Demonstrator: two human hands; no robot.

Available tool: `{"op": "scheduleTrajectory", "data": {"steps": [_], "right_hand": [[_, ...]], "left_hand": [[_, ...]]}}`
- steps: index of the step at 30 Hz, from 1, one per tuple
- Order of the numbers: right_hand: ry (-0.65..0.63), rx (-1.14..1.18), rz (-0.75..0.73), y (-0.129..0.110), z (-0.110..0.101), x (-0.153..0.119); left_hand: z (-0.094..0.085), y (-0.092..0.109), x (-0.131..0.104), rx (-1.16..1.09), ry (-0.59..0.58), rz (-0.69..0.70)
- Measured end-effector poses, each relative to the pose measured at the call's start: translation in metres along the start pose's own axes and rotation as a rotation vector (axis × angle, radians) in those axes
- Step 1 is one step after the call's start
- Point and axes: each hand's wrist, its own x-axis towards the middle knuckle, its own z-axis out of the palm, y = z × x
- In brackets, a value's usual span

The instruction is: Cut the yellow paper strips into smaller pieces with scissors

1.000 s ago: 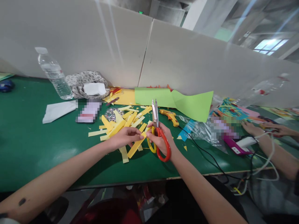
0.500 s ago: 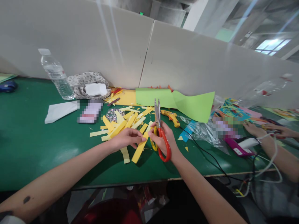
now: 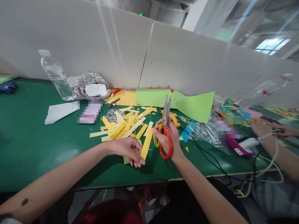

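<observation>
My left hand (image 3: 129,151) pinches the lower end of a yellow paper strip (image 3: 147,141) over the front of the green table. The strip slants upward, its top end close to my right thumb; I cannot tell whether they touch. In my right hand (image 3: 169,135) is a pair of scissors (image 3: 166,124) with one red and one yellow handle loop, blades pointing up and nearly closed. Behind my left hand lies a loose pile of yellow paper strips (image 3: 126,124), some pale and some deeper yellow. A glittery round piece (image 3: 112,115) sits partly under the pile.
A yellow glue gun (image 3: 174,119) with a black cord lies behind my right hand. Green paper sheets (image 3: 156,97) lean near the grey partition. At left stand a water bottle (image 3: 56,76) and a spotted cloth bag (image 3: 81,82). Another person's hands (image 3: 261,127) work at the right.
My left hand has slid down to the strip's lower end. My right hand with the scissors has shifted right, away from the strip's middle.
</observation>
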Motion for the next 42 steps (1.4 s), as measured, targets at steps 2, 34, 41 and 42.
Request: {"op": "scheduleTrajectory", "data": {"steps": [2, 34, 41, 42], "right_hand": [[-0.018, -0.011, 0.018, 0.002, -0.001, 0.001], [-0.177, 0.104, 0.068, -0.001, 0.0, -0.006], [-0.139, -0.467, -0.146, -0.003, -0.009, -0.005], [-0.137, -0.591, -0.21, -0.002, -0.008, -0.006]], "left_hand": [[0.0, -0.001, -0.001, 0.063, -0.033, -0.02], [-0.001, -0.002, 0.019, -0.156, 0.486, 0.261], [-0.008, -0.004, 0.02, -0.347, 0.717, 0.406], [-0.009, -0.003, 0.02, -0.395, 0.751, 0.425]]}}
